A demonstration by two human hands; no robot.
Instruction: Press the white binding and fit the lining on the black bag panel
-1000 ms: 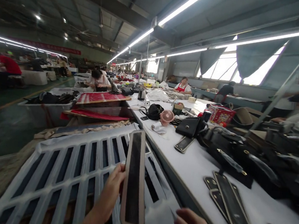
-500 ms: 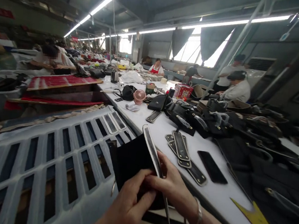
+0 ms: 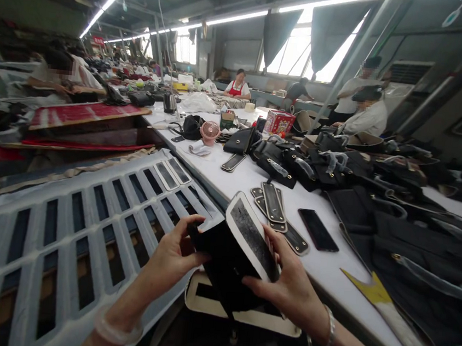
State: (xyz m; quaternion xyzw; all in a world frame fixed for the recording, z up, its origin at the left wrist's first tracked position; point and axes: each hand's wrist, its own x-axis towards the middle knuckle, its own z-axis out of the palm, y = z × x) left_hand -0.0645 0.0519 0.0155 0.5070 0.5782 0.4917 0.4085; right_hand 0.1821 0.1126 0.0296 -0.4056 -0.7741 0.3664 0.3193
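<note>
A black bag [image 3: 217,265] is held up in front of me, tilted, by both hands. My left hand [image 3: 172,260] pinches its left upper edge between thumb and fingers. On the other side, my right hand [image 3: 286,272] grips a dark panel [image 3: 249,233] with a pale border, its thumb across the black front and its fingers behind. Whether this panel is fixed to the bag cannot be made out. Below the bag, near my lap, shows a cream-edged piece [image 3: 256,321] with a dark middle, partly hidden.
A white slatted rack [image 3: 70,244] stands left, two pale-edged panels [image 3: 173,171] on it. The white table [image 3: 229,186] bears stacked dark strips [image 3: 273,202], a phone [image 3: 318,230], a yellow-ended tool [image 3: 385,316], a pink fan [image 3: 209,132] and several black bags [image 3: 405,241]. Co-workers sit and stand farther back.
My left hand has moved from the middle of the bag to its left edge. The pale-bordered panel has turned from nearly edge-on to show its face. The view has shifted slightly.
</note>
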